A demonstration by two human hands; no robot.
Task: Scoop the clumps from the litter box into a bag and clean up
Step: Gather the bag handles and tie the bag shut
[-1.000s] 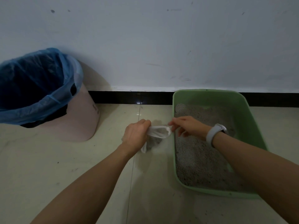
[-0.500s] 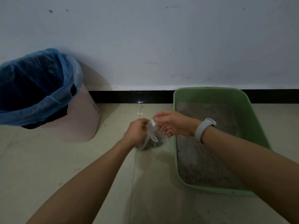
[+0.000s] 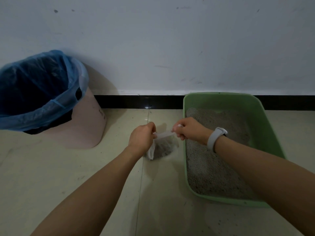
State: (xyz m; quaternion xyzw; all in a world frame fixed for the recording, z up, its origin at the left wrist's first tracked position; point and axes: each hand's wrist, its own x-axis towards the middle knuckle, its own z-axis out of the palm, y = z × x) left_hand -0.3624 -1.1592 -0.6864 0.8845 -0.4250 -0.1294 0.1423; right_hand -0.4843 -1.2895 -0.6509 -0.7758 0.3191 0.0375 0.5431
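Hands apart again, left hand (image 3: 142,137), right hand (image 3: 189,129) stretching bag (image 3: 162,147), contents murky

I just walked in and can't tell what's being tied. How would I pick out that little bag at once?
Start at the green litter box by the wall; just to its left, on the tiled floor, sits the small clear plastic bag. The left hand and right hand pull its top taut between them. Unlike the blue-lined bin farther left, it is tiny, see-through and filled with dark clumps.

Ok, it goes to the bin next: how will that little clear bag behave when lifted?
The bag looks thin and floppy, so it will probably sag below both hands' pinch. The dark clumps inside likely make it bottom-heavy. Set down, it should slump, not roll.
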